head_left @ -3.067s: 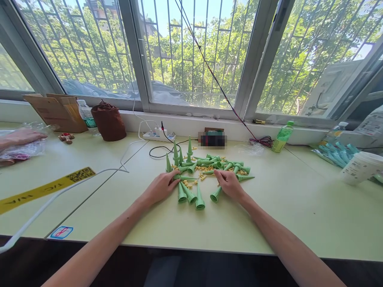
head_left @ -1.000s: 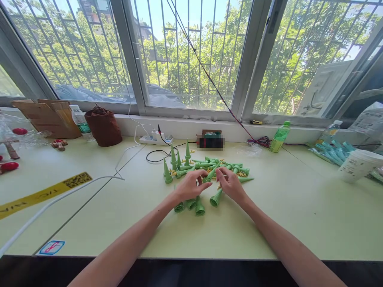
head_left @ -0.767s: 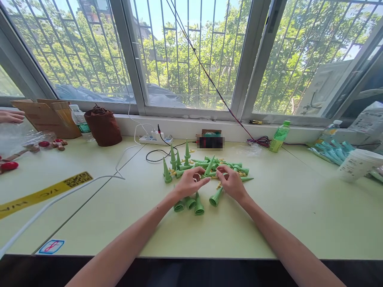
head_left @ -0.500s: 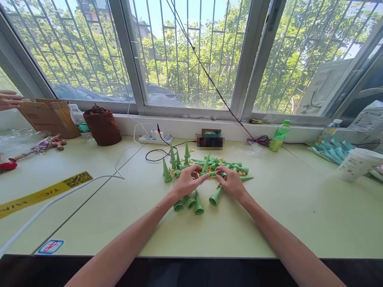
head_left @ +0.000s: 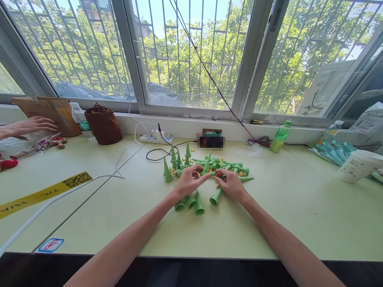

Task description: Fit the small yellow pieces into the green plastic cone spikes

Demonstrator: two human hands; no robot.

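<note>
A wide window (head_left: 194,59) in grey metal frames stands behind a long, smooth, pale yellow-green tabletop (head_left: 299,223). At the far left, against the sill, sits an open brown cardboard box (head_left: 64,115), with a dark reddish-brown gathered cloth bag (head_left: 103,124) to its right. Over clear plastic near the box hangs another person's hand (head_left: 36,125). Far to the right is a tall white cup (head_left: 360,165) with printing on its side.

The left hand (head_left: 189,181) is clamped on a ribbed green plastic cone (head_left: 206,164), thumb and fingers at its wide base, tip pointing up and leaning slightly right. Just beside it, the right hand (head_left: 231,183) has its thumb and fingertips close together (whether anything is pinched there, I cannot tell). Four matching green cones (head_left: 166,170) stand upright beyond the left hand; more lie heaped behind both hands, and several loose cones (head_left: 199,204) lie nearer the table edge, open ends forward. Small yellow plastic pegs (head_left: 218,186) are scattered among them.
</note>
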